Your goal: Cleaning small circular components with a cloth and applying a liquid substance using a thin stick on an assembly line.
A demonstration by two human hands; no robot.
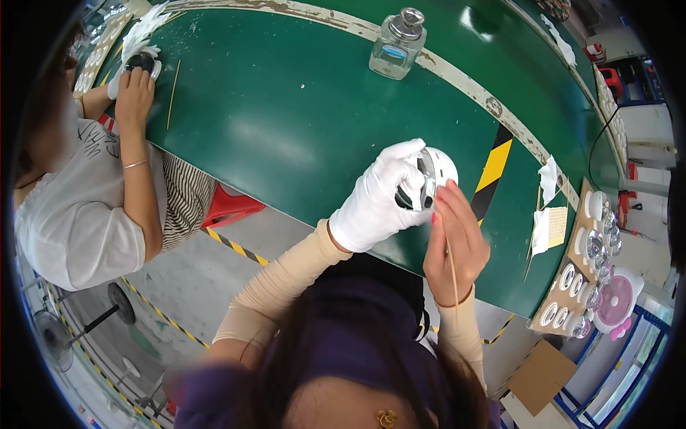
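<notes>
Ok quick status. My left hand (pixel 379 204), in a white glove, is wrapped round a white round piece (pixel 444 167), holding it up over the green table (pixel 271 154). My right hand (pixel 461 247) is bare, just right of it, fingers pinched on a thin stick (pixel 453 275). Stick's top end is at the near edge of the piece, but my fingers cover that bit, so can't tell if it's actually touching.

Progress, imo: mid-job on this one. It's in hand w/ the stick up at it, not put down anywhere, so I'd say it's not done yet. How much is left on it, no clue, too small to see.

Off to the right of my right hand there's a cardboard tray (pixel 539 325) w/ round white parts (pixel 567 277) & clear domes (pixel 592 243). Can't tell if they're finished or waiting. Nearer are white cloths (pixel 540 232). Glass bottle (pixel 393 63) is beyond my left hand, btw.
</notes>
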